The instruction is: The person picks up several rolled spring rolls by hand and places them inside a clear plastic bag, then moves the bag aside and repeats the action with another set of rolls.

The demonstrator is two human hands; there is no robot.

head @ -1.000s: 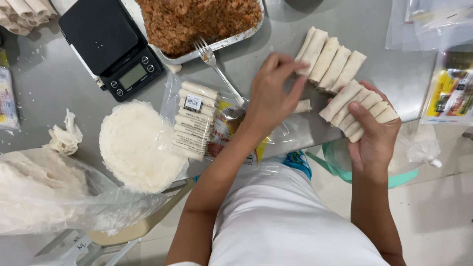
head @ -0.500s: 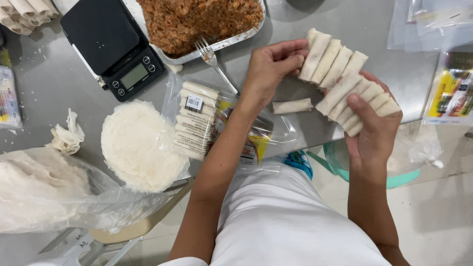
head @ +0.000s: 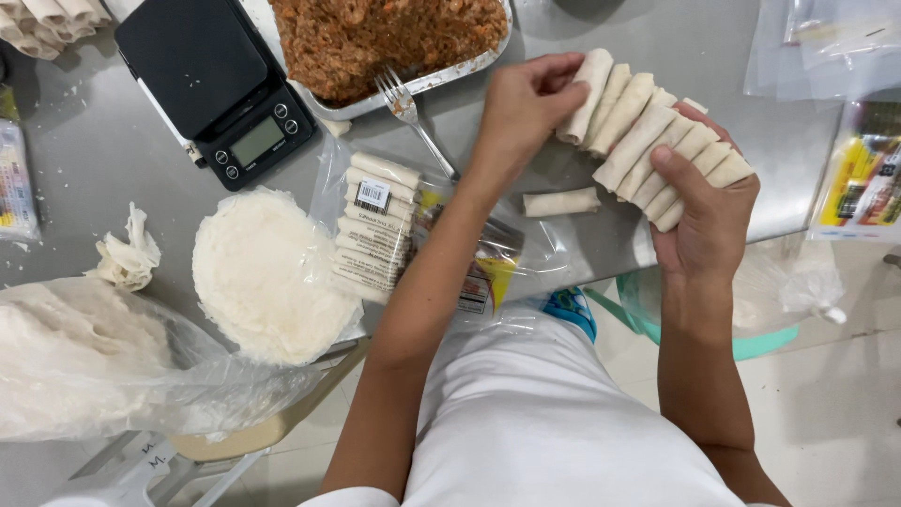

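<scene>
My right hand (head: 706,218) cradles a row of several pale uncooked spring rolls (head: 648,136) above the steel table, thumb pressed across them. At the far end of that row my left hand (head: 522,103) grips the outermost roll with fingers curled over it. One loose spring roll (head: 561,202) lies on the table just below both hands. A clear bag of packed spring rolls (head: 375,225) lies under my left forearm.
A foil tray of brown minced filling (head: 385,38) with a fork (head: 413,117) sits at the back. A black kitchen scale (head: 221,84) stands to its left. Round white wrappers (head: 263,272) and a plastic bag of wrappers (head: 84,366) lie at left. Packets (head: 863,178) sit at right.
Both hands have brought two separate groups of rolls together into one row. My left hand moved from the table up to the far end of the row.
</scene>
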